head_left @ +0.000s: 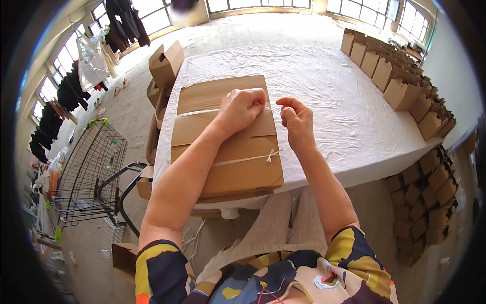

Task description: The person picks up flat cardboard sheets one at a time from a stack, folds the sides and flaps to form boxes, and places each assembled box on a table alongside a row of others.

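Observation:
A stack of flat brown cardboard sheets (pixel 238 167) lies on the table's near left part, tied with two white strings. The near string (pixel 243 160) ends in a knot at the stack's right edge. My left hand (pixel 242 109) rests curled on the stack over the far string (pixel 195 113), fingers closed on it. Just off the stack's right edge, my right hand (pixel 296 119) hovers with fingertips pinched together, apparently on the string's end.
A white cloth covers the table (pixel 324 86). Folded brown boxes (pixel 400 91) line its right edge, and more are piled on the floor below (pixel 425 202). An open carton (pixel 166 62) stands at the far left corner. A black wire cart (pixel 93 172) stands left.

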{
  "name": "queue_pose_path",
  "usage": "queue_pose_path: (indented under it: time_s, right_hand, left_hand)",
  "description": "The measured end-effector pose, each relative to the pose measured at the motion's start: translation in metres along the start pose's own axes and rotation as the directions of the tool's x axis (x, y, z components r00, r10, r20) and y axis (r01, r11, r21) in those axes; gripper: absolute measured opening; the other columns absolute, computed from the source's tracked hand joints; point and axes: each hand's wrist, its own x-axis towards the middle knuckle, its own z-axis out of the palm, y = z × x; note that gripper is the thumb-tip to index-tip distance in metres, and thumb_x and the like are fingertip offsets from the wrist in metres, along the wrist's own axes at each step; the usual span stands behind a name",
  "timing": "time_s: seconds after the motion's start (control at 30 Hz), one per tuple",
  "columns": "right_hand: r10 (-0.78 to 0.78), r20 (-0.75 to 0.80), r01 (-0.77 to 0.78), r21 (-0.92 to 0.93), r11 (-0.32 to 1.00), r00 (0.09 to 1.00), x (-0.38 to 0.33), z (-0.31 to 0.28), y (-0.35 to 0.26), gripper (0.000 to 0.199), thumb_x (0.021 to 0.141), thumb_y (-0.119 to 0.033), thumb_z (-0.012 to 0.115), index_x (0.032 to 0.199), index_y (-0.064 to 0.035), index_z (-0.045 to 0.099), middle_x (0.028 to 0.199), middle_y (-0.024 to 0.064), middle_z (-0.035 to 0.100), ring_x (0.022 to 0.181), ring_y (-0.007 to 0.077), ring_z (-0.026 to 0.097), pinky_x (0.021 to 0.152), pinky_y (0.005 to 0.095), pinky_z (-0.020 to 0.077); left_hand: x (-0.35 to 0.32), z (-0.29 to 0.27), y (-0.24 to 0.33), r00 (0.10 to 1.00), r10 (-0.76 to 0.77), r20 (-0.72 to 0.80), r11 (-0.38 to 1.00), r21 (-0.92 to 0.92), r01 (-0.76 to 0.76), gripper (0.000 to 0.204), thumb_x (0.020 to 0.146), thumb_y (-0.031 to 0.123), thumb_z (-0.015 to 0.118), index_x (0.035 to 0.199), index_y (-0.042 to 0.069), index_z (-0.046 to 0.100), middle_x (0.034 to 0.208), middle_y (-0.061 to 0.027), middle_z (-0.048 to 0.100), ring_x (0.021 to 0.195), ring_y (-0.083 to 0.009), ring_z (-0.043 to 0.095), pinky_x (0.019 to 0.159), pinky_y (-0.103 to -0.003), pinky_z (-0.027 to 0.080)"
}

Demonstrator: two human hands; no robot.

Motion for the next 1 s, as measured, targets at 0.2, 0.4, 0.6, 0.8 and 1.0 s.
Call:
queue_pose_path:
  time_s: [0.2,0.4,0.6,0.8,1.0]
  right_hand:
    - [-0.083,0.216,0.105,-0.092,0.990,0.973,-0.025,-0.010,-0.015,0.020,0.100,-0.005,0.054,0.106,0.0003,0.073,0.078,-0.0002,0.063,0.071,0.0047,0.050,0.064,0.0223,0.0427]
    - [-0.407,0.015,0.388,-0.337,0.858,0.913,-0.007,-0.043,-0.020,0.012,0.097,-0.006,0.066,0.100,0.0018,0.075,0.101,0.0047,0.071,0.072,0.0062,0.054,0.062,0.0220,0.0421]
    - [-0.468,0.269,0.518,-0.648,0.559,0.842,0.004,-0.034,-0.014,0.023,0.088,-0.007,0.076,0.111,-0.0069,0.077,0.104,0.0094,0.073,0.078,0.0208,0.069,0.063,0.0322,0.0518]
    - [-0.404,0.307,0.501,-0.646,0.576,0.862,0.011,-0.033,-0.022,0.008,0.089,-0.006,0.074,0.097,-0.0039,0.074,0.097,0.0094,0.072,0.073,0.0233,0.069,0.062,0.0332,0.0537]
    - [-0.241,0.236,0.301,-0.260,0.918,0.941,0.006,-0.012,-0.023,0.008,0.096,-0.004,0.067,0.097,0.0011,0.073,0.086,0.0015,0.070,0.069,0.0101,0.060,0.061,0.0258,0.0476]
  left_hand:
    - [0.001,-0.003,-0.002,1.000,0.011,0.017,1.000,-0.021,-0.011,0.005,0.088,0.009,0.068,0.091,0.005,0.067,0.072,-0.0072,0.065,0.069,-0.0174,0.060,0.066,-0.033,0.049]
    - [0.003,0.003,-0.002,1.000,0.011,-0.009,0.999,-0.047,-0.012,0.005,0.088,0.006,0.070,0.090,0.003,0.067,0.068,-0.0029,0.060,0.066,-0.0103,0.053,0.063,-0.029,0.045]
    - [0.002,-0.001,0.003,0.999,-0.037,0.021,0.999,0.003,0.036,0.005,0.088,0.009,0.070,0.091,0.006,0.069,0.072,-0.0033,0.064,0.069,-0.0144,0.058,0.065,-0.032,0.047]
    - [0.002,-0.002,-0.001,0.997,-0.066,0.044,0.998,0.017,0.066,0.007,0.087,0.018,0.070,0.092,0.013,0.071,0.078,-0.0051,0.070,0.075,-0.0230,0.067,0.069,-0.038,0.051]
    - [0.002,-0.003,0.001,0.999,-0.041,0.034,0.999,0.037,0.040,0.007,0.088,0.016,0.069,0.093,0.010,0.070,0.074,-0.0046,0.066,0.071,-0.0190,0.063,0.066,-0.035,0.049]
